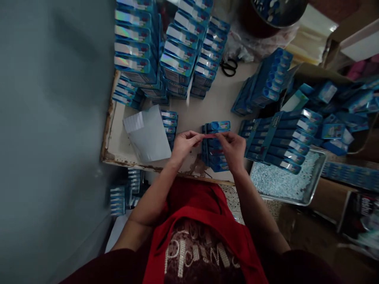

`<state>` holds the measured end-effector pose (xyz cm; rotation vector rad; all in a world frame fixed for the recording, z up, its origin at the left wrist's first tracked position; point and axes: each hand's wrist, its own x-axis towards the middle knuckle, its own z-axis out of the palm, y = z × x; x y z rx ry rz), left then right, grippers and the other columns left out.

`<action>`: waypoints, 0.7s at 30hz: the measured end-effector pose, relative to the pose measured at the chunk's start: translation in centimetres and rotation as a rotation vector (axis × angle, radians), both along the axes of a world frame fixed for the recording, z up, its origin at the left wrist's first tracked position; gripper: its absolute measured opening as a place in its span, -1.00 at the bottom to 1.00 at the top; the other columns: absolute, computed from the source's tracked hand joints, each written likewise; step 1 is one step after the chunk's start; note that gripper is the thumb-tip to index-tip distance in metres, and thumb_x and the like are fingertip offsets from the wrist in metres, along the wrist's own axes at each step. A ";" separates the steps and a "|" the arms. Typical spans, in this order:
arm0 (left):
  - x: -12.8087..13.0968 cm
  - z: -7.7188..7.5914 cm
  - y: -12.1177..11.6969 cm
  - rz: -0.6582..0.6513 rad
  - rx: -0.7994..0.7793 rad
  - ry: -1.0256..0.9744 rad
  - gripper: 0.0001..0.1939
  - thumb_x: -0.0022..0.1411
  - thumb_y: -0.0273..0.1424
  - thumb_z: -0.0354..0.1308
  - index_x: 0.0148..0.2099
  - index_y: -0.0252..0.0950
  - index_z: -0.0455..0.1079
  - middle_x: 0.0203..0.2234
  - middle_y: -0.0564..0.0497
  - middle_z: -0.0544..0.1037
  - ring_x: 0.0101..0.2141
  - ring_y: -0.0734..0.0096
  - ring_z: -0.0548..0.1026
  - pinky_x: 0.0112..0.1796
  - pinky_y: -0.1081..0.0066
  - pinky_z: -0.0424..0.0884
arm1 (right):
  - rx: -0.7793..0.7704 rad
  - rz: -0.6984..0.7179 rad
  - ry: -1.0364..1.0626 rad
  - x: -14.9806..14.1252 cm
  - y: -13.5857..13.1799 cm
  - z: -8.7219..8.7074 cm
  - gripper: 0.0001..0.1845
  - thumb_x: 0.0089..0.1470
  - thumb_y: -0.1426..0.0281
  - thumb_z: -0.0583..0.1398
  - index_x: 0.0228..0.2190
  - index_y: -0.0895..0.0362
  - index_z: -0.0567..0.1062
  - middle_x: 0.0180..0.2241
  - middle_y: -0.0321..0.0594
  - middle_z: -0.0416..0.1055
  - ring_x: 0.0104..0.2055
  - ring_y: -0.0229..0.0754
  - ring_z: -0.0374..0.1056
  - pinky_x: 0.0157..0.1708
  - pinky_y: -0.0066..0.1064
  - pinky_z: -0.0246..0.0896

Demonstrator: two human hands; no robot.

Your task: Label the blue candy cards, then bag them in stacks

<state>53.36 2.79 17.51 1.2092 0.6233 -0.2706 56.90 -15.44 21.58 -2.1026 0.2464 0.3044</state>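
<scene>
A small, thin pink strip is stretched level between my two hands; its exact kind is too small to make out. My left hand pinches its left end between thumb and fingers. At the other end, my right hand is closed in a pinch. Just below and behind the strip, a row of small blue boxes stands on the table, partly covered by my right hand. Left of my left hand lie white paper sheets, with more blue boxes partly under them.
Tall stacks of blue boxes stand at the back left, near black-handled scissors. Banded blue boxes sit to the right, over a metal tray of small pale pieces. An open carton of blue boxes lies farther right.
</scene>
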 end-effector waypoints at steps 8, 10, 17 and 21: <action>4.5 -1.2 -2.4 0.045 0.119 0.021 -0.46 -0.17 0.06 0.62 -0.40 -0.31 0.63 -0.54 0.02 0.60 -0.52 0.51 0.45 -0.42 0.46 0.42 | -0.393 0.061 -0.083 4.5 -1.3 -1.6 -0.68 0.18 0.11 0.31 -0.33 0.08 0.73 -0.57 -0.30 0.48 -0.46 -0.11 0.40 -0.37 -0.34 0.10; 4.8 -1.4 -2.4 0.037 0.131 0.027 -0.46 -0.15 0.06 0.62 -0.41 -0.31 0.62 -0.54 0.02 0.60 -0.51 0.51 0.46 -0.41 0.47 0.43 | -0.450 0.087 -0.095 5.0 -1.3 -1.8 -0.69 0.18 0.12 0.30 -0.33 0.07 0.72 -0.54 -0.27 0.50 -0.43 -0.09 0.41 -0.35 -0.32 0.13; 4.8 -2.7 -2.6 0.062 0.123 0.058 -0.51 -0.13 -0.01 0.63 -0.40 -0.31 0.61 -0.54 0.02 0.60 -0.51 0.50 0.46 -0.41 0.47 0.43 | -0.437 0.103 -0.037 5.4 -1.2 -2.9 -0.76 0.17 0.17 0.32 -0.39 0.06 0.63 -0.53 -0.29 0.47 -0.42 -0.10 0.37 -0.31 -0.29 0.14; 4.9 -4.6 -3.4 0.092 -0.045 0.149 -0.52 -0.12 -0.08 0.65 -0.33 -0.31 0.59 -0.46 0.01 0.63 -0.43 0.46 0.53 -0.32 0.44 0.50 | -0.383 -0.043 -0.027 6.3 -2.0 -4.5 -0.64 -0.04 0.14 0.48 -0.35 0.06 0.49 -0.51 -0.39 0.40 -0.41 -0.13 0.34 -0.30 -0.29 0.19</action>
